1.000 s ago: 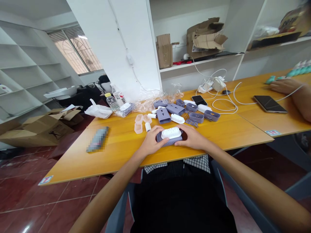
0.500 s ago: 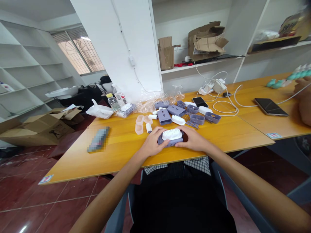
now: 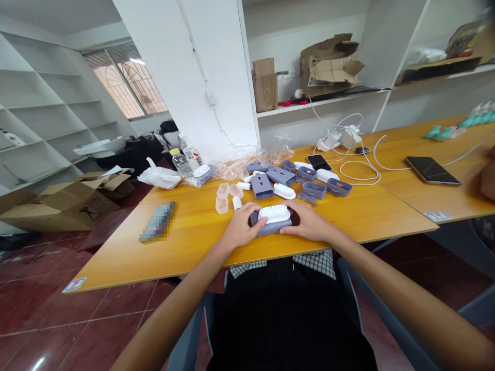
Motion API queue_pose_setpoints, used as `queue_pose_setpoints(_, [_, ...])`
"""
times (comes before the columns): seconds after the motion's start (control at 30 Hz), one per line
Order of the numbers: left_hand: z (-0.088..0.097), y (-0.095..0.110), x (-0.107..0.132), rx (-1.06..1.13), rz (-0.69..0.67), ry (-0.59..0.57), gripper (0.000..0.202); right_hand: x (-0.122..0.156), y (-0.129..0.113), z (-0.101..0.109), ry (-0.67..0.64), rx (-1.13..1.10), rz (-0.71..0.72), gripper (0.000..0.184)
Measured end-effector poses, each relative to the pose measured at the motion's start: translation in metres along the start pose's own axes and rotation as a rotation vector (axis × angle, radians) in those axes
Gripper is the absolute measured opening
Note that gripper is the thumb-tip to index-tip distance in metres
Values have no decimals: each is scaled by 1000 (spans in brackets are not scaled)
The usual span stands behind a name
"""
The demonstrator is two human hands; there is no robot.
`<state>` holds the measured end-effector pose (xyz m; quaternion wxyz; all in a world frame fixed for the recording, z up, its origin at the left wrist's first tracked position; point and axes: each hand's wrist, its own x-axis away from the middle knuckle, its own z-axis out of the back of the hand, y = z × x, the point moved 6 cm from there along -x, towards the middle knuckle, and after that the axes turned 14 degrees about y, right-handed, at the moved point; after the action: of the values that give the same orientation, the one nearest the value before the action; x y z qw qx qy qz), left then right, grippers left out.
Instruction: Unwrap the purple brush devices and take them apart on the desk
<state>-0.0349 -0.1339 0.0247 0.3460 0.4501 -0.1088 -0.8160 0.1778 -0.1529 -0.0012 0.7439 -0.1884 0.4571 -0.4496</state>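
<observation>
Between my two hands, near the front edge of the wooden table, is a scrub brush (image 3: 274, 213) with a white bristled oval piece on top of a grey-purple body. My left hand (image 3: 242, 226) grips its left end, thumb over the near side. Around the right end curls my right hand (image 3: 307, 222), its thumb along the front. Just beyond my hands lie several grey-purple casings (image 3: 262, 185) and a white oval brush piece (image 3: 284, 191). Translucent pinkish cups (image 3: 221, 197) and a white roller-like piece (image 3: 237, 203) sit to the left of them.
A pixelated flat object (image 3: 157, 221) lies at the left. Behind the parts are clear plastic wrapping (image 3: 237, 167), a white bag (image 3: 159, 175) and a yellow-capped bottle (image 3: 180, 163). To the right are a phone (image 3: 319, 162), white cables (image 3: 359, 172) and a tablet (image 3: 433, 170).
My left thumb and fingers have shifted slightly on the brush, which stays in almost the same place. At the right edge, another person's hand has mostly moved out of view.
</observation>
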Motion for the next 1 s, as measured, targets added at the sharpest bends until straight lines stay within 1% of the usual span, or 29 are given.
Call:
queue_pose_setpoints(0.17, [-1, 4, 1, 7, -28, -34, 29, 0, 2, -1, 1, 1, 9, 63])
queue_pose_setpoints(0.47, [-2, 3, 2, 24, 12, -84, 40, 0, -1, -1, -10, -10, 27, 63])
queue_pose_setpoints(0.73, [-2, 3, 3, 17, -4, -89, 35, 2, 4, -1, 4, -22, -13, 65])
queue_pose_setpoints(1.0, [-2, 4, 2, 18, -13, -76, 34, 2, 8, -1, 34, 22, -40, 71])
